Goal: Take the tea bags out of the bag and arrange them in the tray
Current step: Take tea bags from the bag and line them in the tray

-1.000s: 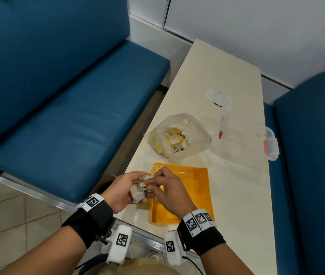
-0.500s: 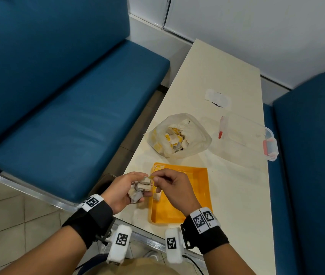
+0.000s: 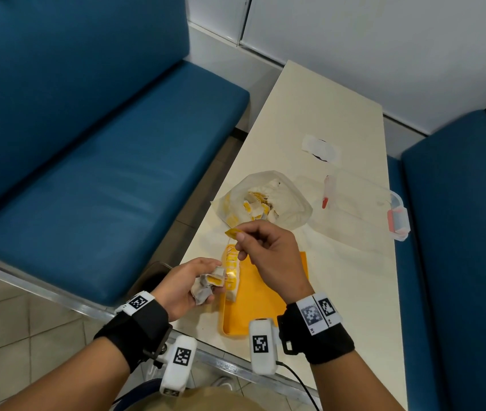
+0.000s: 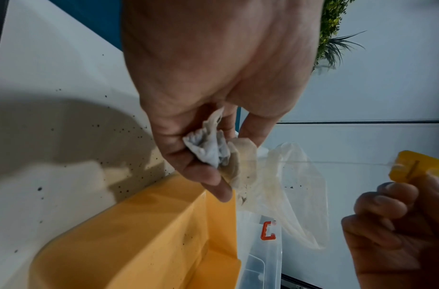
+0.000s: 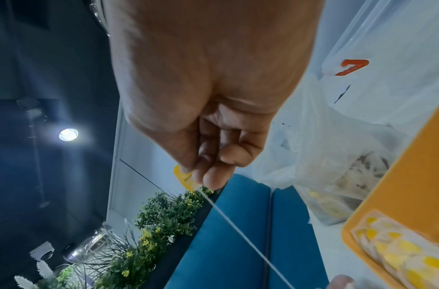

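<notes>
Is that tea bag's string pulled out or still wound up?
Pulled out. The right hand pinches the yellow tag, and the string runs taut toward the tea bags in the left hand.

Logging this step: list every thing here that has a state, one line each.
plastic bag: open, tea bags inside
orange tray: a row of tea bags along its left edge
left hand: grips a bunch of tea bags
right hand: pinches a yellow tag
string: pulled taut
clear box: looks unlatched
</notes>
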`<state>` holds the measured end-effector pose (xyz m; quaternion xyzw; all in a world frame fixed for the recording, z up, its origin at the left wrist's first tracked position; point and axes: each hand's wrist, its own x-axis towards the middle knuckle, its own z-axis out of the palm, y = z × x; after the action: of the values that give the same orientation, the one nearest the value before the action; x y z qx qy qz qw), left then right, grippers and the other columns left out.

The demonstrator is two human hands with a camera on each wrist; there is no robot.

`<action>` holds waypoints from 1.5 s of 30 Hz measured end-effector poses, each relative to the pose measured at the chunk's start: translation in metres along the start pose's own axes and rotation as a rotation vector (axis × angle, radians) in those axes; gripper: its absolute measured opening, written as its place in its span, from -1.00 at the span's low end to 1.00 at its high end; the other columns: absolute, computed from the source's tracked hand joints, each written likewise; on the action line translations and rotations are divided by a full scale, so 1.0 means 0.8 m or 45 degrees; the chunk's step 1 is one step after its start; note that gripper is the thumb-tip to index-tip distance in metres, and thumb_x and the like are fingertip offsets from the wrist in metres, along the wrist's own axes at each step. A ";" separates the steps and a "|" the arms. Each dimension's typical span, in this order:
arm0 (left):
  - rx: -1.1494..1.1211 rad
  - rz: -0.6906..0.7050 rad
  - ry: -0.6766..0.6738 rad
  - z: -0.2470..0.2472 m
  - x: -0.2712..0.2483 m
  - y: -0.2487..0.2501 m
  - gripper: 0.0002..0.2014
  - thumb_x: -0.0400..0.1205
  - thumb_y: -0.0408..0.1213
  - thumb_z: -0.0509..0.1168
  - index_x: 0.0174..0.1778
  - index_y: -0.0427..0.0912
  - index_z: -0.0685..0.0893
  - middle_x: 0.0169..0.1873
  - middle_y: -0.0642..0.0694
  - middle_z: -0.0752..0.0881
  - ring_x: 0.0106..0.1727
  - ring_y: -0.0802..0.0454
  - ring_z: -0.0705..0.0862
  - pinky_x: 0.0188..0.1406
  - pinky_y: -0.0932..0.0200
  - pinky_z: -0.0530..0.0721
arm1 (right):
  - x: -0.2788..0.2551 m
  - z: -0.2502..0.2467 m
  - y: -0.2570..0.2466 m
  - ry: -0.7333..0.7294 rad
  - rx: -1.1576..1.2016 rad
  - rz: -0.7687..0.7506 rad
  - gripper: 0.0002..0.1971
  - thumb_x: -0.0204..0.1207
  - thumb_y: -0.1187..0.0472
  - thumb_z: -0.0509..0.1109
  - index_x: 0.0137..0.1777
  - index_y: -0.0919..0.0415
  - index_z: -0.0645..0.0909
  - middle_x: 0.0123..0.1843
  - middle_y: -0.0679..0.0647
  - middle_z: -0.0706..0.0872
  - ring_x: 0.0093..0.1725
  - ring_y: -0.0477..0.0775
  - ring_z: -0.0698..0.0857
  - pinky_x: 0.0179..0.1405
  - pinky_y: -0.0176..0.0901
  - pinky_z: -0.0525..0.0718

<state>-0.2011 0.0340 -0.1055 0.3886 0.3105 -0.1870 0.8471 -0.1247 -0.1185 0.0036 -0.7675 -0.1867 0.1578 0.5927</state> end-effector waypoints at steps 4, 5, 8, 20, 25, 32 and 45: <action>0.024 0.006 -0.005 -0.001 0.001 0.002 -0.78 0.75 -0.35 0.29 0.26 -0.16 0.75 0.05 -0.26 0.83 -0.06 -0.23 0.80 -0.31 0.07 0.67 | 0.003 -0.001 -0.007 0.039 -0.068 -0.075 -0.87 0.59 0.33 0.46 -0.03 0.08 0.78 -0.23 0.01 0.78 -0.29 0.03 0.73 -0.21 -0.11 0.72; 0.019 0.009 -0.009 -0.001 0.001 0.003 -0.78 0.76 -0.34 0.28 0.26 -0.16 0.77 0.07 -0.26 0.83 -0.04 -0.23 0.80 -0.30 0.06 0.66 | 0.004 -0.002 -0.008 0.066 -0.104 -0.106 -0.84 0.58 0.31 0.47 -0.04 0.00 0.79 -0.19 -0.03 0.78 -0.24 0.06 0.73 -0.17 -0.04 0.74; -0.014 0.020 -0.032 -0.004 0.001 0.006 -0.75 0.77 -0.32 0.27 0.28 -0.15 0.79 0.12 -0.25 0.83 0.02 -0.25 0.78 -0.26 0.04 0.66 | 0.009 -0.007 -0.012 0.136 -0.158 -0.169 -0.81 0.56 0.31 0.49 -0.08 -0.05 0.78 -0.14 -0.06 0.74 -0.18 0.12 0.73 -0.18 -0.07 0.71; -0.175 -0.053 -0.352 -0.011 0.000 0.011 -0.40 0.39 -0.43 0.31 0.42 -0.36 0.69 0.23 -0.40 0.73 -0.04 -0.28 0.77 -0.30 0.06 0.74 | 0.023 -0.017 0.002 0.256 0.013 0.077 -0.90 0.65 0.39 0.38 0.07 0.31 0.71 -0.29 0.25 0.82 -0.38 0.01 0.74 -0.30 -0.20 0.75; -0.090 0.007 -0.289 -0.008 0.003 0.006 -0.50 0.52 -0.57 0.29 0.42 -0.34 0.68 0.23 -0.41 0.72 -0.05 -0.21 0.81 -0.32 0.12 0.77 | 0.019 -0.021 0.018 0.151 0.008 0.153 -0.82 0.60 0.47 0.39 0.01 0.20 0.75 -0.31 0.21 0.79 -0.40 0.00 0.72 -0.27 -0.18 0.72; -0.112 0.040 -0.212 0.003 0.001 0.006 -0.70 0.75 -0.29 0.29 0.37 -0.29 0.70 0.10 -0.31 0.78 -0.13 -0.13 0.81 -0.39 0.18 0.76 | 0.000 -0.022 0.040 -0.245 -0.078 0.240 -0.73 0.52 0.57 0.43 0.16 0.33 0.72 -0.30 0.10 0.68 -0.38 -0.02 0.71 -0.39 -0.19 0.65; 0.123 0.127 -0.218 0.019 -0.011 0.001 -0.62 0.81 -0.08 0.20 0.28 -0.30 0.74 -0.02 -0.28 0.82 -0.21 -0.11 0.78 -0.35 0.14 0.68 | 0.002 -0.020 0.068 -0.184 0.009 0.476 -0.72 0.54 0.51 0.43 0.24 0.34 0.71 -0.28 0.15 0.67 -0.37 0.00 0.68 -0.45 -0.19 0.60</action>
<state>-0.2016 0.0234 -0.0912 0.4265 0.2077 -0.1920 0.8591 -0.1106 -0.1433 -0.0450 -0.7735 -0.0825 0.3203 0.5407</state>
